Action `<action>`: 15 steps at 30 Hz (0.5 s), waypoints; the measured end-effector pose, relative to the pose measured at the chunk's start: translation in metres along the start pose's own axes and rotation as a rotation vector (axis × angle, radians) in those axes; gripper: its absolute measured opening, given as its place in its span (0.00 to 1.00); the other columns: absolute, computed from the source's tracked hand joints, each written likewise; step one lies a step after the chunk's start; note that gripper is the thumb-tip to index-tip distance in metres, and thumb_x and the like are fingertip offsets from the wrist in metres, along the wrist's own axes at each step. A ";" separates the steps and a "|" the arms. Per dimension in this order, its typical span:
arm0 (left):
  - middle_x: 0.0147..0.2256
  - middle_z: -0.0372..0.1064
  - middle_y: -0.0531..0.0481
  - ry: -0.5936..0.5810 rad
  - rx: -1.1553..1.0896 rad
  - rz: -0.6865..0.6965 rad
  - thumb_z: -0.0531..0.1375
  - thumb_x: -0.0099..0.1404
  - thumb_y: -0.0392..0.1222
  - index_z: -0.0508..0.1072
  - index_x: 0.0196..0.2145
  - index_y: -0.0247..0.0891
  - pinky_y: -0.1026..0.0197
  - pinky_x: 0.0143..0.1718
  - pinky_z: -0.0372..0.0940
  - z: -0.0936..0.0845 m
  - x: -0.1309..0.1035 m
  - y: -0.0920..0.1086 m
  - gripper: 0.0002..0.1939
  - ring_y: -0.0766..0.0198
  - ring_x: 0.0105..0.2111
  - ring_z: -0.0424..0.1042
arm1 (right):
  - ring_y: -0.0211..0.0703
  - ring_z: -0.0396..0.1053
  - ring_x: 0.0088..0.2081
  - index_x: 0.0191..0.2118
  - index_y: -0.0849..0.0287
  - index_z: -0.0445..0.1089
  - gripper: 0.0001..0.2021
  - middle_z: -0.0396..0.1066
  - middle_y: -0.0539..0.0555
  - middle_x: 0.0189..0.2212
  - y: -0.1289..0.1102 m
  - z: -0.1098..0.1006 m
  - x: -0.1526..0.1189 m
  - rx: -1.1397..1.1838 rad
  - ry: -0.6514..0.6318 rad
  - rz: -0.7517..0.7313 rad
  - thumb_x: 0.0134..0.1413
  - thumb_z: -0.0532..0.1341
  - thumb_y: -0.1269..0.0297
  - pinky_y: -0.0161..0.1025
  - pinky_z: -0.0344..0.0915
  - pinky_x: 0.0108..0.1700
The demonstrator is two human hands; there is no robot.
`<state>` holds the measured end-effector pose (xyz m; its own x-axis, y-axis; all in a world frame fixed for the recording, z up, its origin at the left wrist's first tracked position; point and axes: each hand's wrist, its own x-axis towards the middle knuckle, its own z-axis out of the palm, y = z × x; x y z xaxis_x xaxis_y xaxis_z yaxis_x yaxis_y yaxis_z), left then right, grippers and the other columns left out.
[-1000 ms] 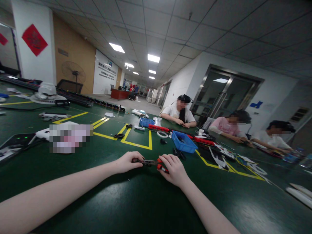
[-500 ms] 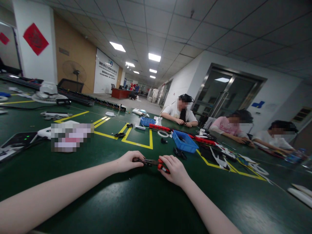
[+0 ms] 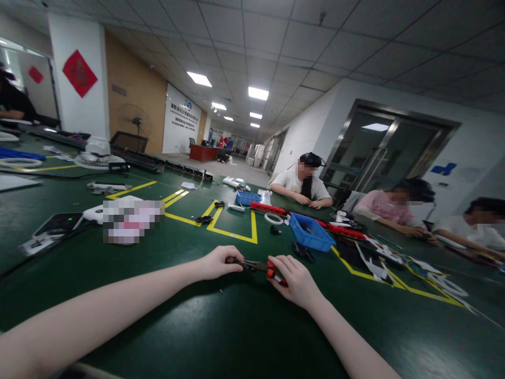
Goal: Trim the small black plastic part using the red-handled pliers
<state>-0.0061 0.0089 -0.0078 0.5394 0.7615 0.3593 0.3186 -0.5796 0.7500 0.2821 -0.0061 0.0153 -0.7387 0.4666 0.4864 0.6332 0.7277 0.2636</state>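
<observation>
Item: red-handled metal pliers (image 3: 258, 266), held between the two hands over the near middle of the green-topped table (image 3: 189, 326), handles to the right, metal nose to the left.

Right hand (image 3: 294, 279): fingers curled partly closed around the red handles.

Left hand (image 3: 219, 263): thumb and fingers pinched together on a small dark piece (image 3: 233, 260) at the nose of the pliers; its exact shape is too small to tell.

Beyond the right hand: one blue plastic basket (image 3: 311, 239), dark contents; one tangled black part (image 3: 303, 252) beside its near side; one white ring (image 3: 273, 223) left of it.

Towards the far edge: one smaller blue basket (image 3: 248, 198); one long red strip (image 3: 268, 209), running beside it towards the right.

Left of centre: yellow tape lines (image 3: 237, 236) in open box shapes; one small black part (image 3: 204, 219) at a tape line.

Towards the left edge: one flat black device (image 3: 59, 223) with a green light; one white domed piece (image 3: 98, 147), further back; one long black rail (image 3: 185, 171) along the far side.

Seated at the far side and towards the right: three people, forearms on the table, one in pink (image 3: 389, 207).
</observation>
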 end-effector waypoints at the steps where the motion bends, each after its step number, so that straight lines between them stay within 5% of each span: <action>1: 0.41 0.72 0.47 0.002 0.003 0.009 0.63 0.62 0.41 0.77 0.39 0.35 0.61 0.41 0.64 0.000 0.000 0.000 0.09 0.61 0.38 0.70 | 0.51 0.70 0.43 0.58 0.59 0.61 0.23 0.71 0.61 0.46 0.001 0.001 0.000 -0.002 0.007 -0.007 0.57 0.59 0.64 0.47 0.70 0.42; 15: 0.44 0.71 0.44 0.020 0.016 0.156 0.66 0.59 0.35 0.77 0.36 0.35 0.59 0.47 0.66 -0.002 0.001 -0.001 0.06 0.59 0.44 0.72 | 0.47 0.72 0.38 0.51 0.58 0.68 0.20 0.72 0.59 0.40 0.010 0.008 0.003 0.060 0.050 -0.006 0.51 0.61 0.64 0.43 0.72 0.40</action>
<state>-0.0076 0.0107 -0.0072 0.5680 0.6673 0.4818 0.2443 -0.6957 0.6755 0.2847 0.0066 0.0130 -0.7290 0.4372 0.5267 0.6127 0.7599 0.2173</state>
